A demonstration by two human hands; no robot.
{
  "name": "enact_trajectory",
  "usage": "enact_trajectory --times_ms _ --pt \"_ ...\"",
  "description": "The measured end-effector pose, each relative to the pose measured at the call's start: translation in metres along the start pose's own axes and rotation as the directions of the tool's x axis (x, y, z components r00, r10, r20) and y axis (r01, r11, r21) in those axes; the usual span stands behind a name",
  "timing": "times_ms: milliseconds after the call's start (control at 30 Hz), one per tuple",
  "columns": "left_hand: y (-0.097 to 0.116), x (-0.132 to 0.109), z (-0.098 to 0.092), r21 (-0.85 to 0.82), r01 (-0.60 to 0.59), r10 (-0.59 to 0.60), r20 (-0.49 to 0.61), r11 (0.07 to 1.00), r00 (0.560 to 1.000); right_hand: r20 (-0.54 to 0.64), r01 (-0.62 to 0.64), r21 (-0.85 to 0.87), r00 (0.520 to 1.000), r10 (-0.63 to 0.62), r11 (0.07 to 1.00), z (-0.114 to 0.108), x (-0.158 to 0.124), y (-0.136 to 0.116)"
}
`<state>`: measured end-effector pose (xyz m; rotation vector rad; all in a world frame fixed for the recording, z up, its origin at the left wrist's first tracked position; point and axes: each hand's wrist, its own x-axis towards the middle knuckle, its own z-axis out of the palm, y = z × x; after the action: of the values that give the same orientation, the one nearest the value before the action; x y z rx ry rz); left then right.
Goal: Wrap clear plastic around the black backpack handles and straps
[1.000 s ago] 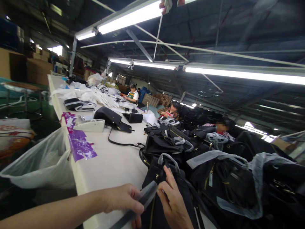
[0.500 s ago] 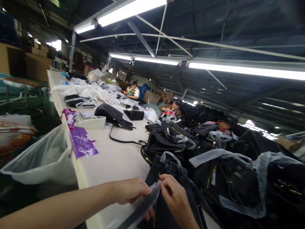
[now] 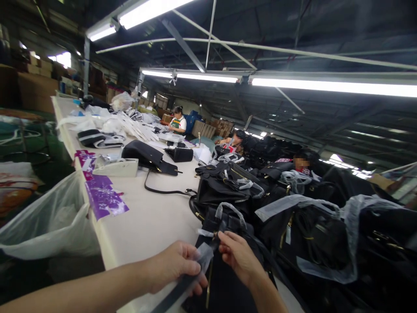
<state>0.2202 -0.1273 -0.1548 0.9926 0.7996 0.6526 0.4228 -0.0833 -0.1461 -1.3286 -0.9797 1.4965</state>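
My left hand is closed around a black strap in a clear plastic sleeve, whose end sticks out past my thumb. Beneath both hands lies a black backpack with a gold zipper and a plastic-wrapped top handle. My right hand is closed in a pinch by a small piece of metal hardware near the top of the backpack. What its fingertips hold is too small to make out. A short piece of clear plastic sits just beyond the fingertips.
More black bags with plastic-wrapped handles crowd the right side. On the pale table are a black bag, a white tape dispenser and purple tape. A clear plastic bag hangs off the left edge. Several people work farther back.
My right hand has shifted from the end of the plastic sleeve to the backpack's hardware. My left hand keeps the strap, now slightly apart from the right. The view has turned slightly.
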Motion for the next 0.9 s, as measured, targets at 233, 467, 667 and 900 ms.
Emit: enact_trajectory --times_ms 233,467,667,900 --pt "-0.003 -0.003 -0.009 -0.015 0.023 -0.024 -0.080 1.000 0.997 0.053 -0.014 0.094 0.999 0.009 0.995 0.018 0.005 0.003" --pt "0.007 0.029 -0.002 0.091 -0.025 0.040 -0.166 0.996 0.985 0.070 -0.008 0.085 0.998 0.002 0.996 0.022 -0.001 0.010" --pt "0.004 0.028 -0.009 -0.025 -0.017 0.017 -0.007 1.000 1.000 0.017 0.035 0.127 0.999 -0.038 0.991 0.014 -0.003 0.003" --pt "-0.001 0.014 -0.026 0.076 0.104 -0.104 0.003 0.992 0.995 -0.028 0.073 0.195 0.997 -0.069 0.978 0.021 -0.006 0.001"
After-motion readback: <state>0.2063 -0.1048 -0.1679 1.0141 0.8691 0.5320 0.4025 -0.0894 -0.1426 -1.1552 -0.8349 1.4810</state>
